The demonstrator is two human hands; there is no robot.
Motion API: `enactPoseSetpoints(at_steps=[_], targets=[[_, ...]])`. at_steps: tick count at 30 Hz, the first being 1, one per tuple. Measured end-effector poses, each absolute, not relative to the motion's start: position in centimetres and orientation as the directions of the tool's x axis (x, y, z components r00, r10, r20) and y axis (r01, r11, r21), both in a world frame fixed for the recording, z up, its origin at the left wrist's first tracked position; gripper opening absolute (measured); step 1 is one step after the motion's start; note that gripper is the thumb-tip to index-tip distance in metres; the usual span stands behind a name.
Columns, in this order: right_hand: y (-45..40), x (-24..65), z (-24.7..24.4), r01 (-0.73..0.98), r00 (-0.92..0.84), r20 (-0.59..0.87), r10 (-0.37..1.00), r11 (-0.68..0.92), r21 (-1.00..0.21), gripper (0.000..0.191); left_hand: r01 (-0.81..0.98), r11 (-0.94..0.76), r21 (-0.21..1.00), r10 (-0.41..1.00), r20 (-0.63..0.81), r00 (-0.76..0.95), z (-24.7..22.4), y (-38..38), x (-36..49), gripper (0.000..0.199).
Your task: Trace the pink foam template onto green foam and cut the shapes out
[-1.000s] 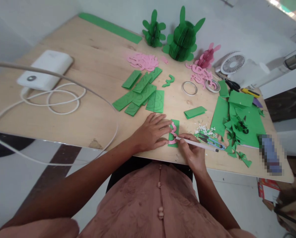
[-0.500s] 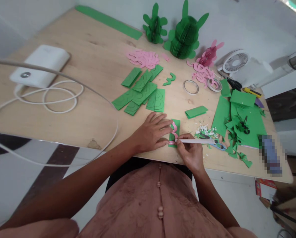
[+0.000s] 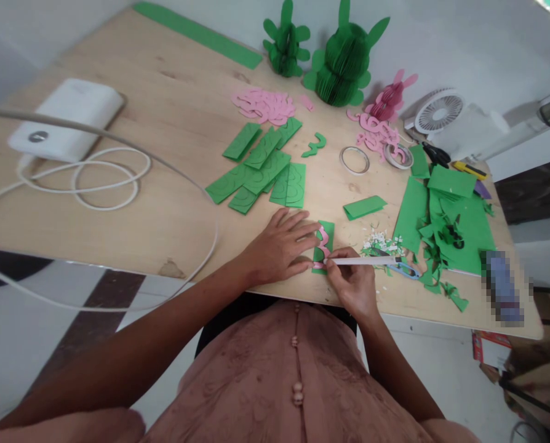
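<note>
My left hand (image 3: 282, 251) lies flat with fingers spread. Its fingertips press on the left edge of a pink curvy paper cut-out (image 3: 325, 243), shaped like a 3. Beneath that cut-out is a small green paper piece (image 3: 330, 228) near the table's front edge. My right hand (image 3: 357, 286) pinches a slim white pen (image 3: 367, 261), held low and pointing left. The pen's tip meets the lower part of the pink cut-out; fingers hide the exact contact. Just right of the pen are blue-handled scissors (image 3: 408, 271), partly covered by paper scraps (image 3: 382, 243).
Green folded papers with drawn curves (image 3: 266, 169) and pink cut-outs (image 3: 268, 106) lie beyond my left hand. Green paper figures (image 3: 342, 64) stand at the back. A tape ring (image 3: 354, 160), fan (image 3: 441, 111), green sheets (image 3: 480, 227) and white power bank (image 3: 67, 117) surround the work.
The view has shifted slightly. Both hands keep nearly the same place on the pink cut-out, and the pen has moved a little to the left with my right hand.
</note>
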State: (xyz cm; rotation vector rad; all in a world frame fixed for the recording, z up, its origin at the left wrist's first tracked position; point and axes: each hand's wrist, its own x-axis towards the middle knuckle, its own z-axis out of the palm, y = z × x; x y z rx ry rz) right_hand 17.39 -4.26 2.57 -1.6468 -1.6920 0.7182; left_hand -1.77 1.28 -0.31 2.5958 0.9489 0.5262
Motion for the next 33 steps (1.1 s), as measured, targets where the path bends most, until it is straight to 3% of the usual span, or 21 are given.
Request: enactPoseSetpoints(at_steps=[33], targets=[[-4.39,17.35,2.25,0.657,-0.014,0.120,0.993,0.099,-0.748,0.005,0.552,-0.722,0.417,0.669,0.216,0.712,-0.34,1.28,-1.73,0.037]])
